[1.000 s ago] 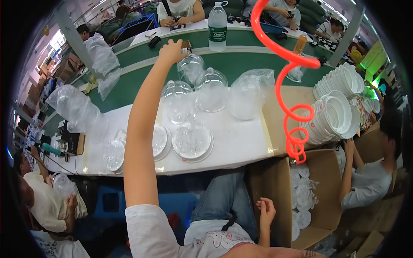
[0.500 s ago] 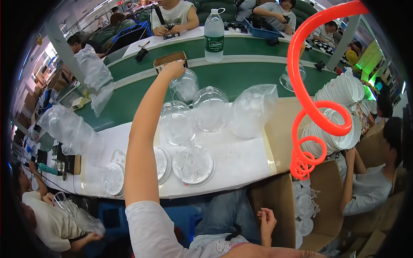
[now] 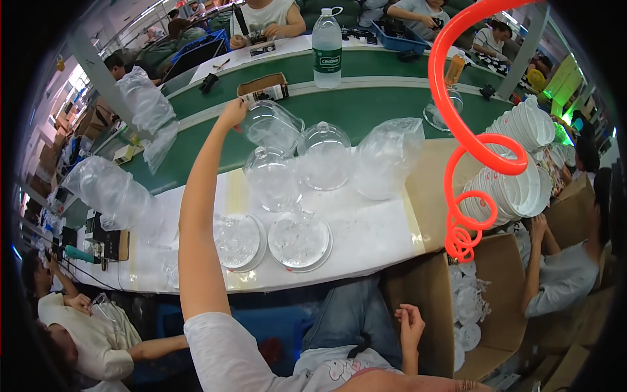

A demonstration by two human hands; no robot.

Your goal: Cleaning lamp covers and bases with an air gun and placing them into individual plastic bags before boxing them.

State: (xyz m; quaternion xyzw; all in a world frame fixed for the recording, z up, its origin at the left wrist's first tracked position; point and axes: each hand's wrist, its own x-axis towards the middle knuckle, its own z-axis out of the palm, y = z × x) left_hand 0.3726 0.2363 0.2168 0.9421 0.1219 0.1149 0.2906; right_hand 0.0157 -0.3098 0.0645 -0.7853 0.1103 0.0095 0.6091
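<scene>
Tilted clear dome is held at its edge by left hand; right hand is loosely curled, grip part-wide, near carton.

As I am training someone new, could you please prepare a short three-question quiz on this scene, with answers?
1. Which hand reaches to the clear dome nearest the small open carton?
2. True or false: the right hand is away from every clear dome.
3. Fill in the colour: the coiled hose is ____.

Key:
1. The left hand.
2. True.
3. Red.
</scene>
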